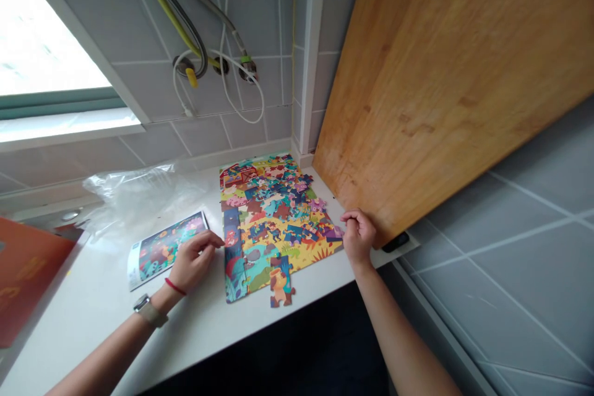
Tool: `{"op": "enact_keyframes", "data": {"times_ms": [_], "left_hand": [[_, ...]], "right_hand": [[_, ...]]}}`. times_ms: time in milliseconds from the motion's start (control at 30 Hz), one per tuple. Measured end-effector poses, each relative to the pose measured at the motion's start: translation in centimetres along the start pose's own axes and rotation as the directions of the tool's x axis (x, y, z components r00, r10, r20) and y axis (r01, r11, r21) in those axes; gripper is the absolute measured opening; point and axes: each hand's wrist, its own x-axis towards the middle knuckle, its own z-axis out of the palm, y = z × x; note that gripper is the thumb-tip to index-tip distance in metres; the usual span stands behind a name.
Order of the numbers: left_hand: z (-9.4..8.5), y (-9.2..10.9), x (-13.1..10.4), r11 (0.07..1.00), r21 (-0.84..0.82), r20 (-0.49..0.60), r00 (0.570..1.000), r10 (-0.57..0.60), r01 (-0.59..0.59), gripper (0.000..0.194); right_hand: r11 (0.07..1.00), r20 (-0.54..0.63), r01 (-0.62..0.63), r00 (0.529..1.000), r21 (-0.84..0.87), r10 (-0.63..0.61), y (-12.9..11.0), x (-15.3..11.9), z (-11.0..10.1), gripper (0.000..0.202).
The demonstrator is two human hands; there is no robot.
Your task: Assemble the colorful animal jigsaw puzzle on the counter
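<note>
"At the surface's [204, 334] corner, what was the main risk?"

"The front, I judged. The puzzle [301, 257] lay flat between both hands, loose pieces [281, 201] heaped over its middle and back. The dog piece [281, 289] jutted past its front side, near the surface's edge. A brushing forearm could have tipped it off."

"And the hands?"

"Left hand [197, 260]: released, loosely bent, nothing seen in it, fingertips at the puzzle's left side. Right hand [358, 238]: curled in at the right side; couldn't tell whether it held anything. A shove from either could have slid the whole puzzle and sprung its joins."

"Other trouble?"

"The heap. Pieces overlapped, so dragging one might have pulled its neighbours. Also the board [440, 74]: it leaned on the right, lower end close to the right hand. A knock might have shifted it."

"Room to move?"

"Tight behind, with the wall [273, 120] close. Narrow on the right, under the board. Leaflet [153, 253] by the left hand, bag [134, 195] farther back. Best gap was front left, between left forearm and puzzle."
</note>
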Motion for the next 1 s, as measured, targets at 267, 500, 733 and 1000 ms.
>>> {"op": "enact_keyframes", "data": {"times_ms": [267,500,733,1000], "left_hand": [[3.7,8.4,-5.2,0.929,0.135,0.343,0.896,0.283,-0.345,0.043],[8.0,7.8,-6.2,0.921,0.227,0.403,0.892,0.206,-0.316,0.073],[8.4,8.9,-5.8,0.92,0.246,0.322,0.921,0.22,-0.306,0.033],[9.9,10.0,-8.2,0.876,0.359,0.178,0.945,0.273,-0.321,0.029]], "right_hand": [[0.996,0.01,-0.073,0.997,0.045,0.072,0.3,0.0,0.1,0.018],[0.987,0.048,-0.148,0.988,0.066,0.145,0.6,0.0,0.3,0.023],[0.987,0.135,-0.147,0.981,0.065,0.137,0.4,0.1,0.4,0.021],[0.985,0.238,-0.155,0.962,0.078,0.133,0.6,-0.1,0.7,0.024]]}}
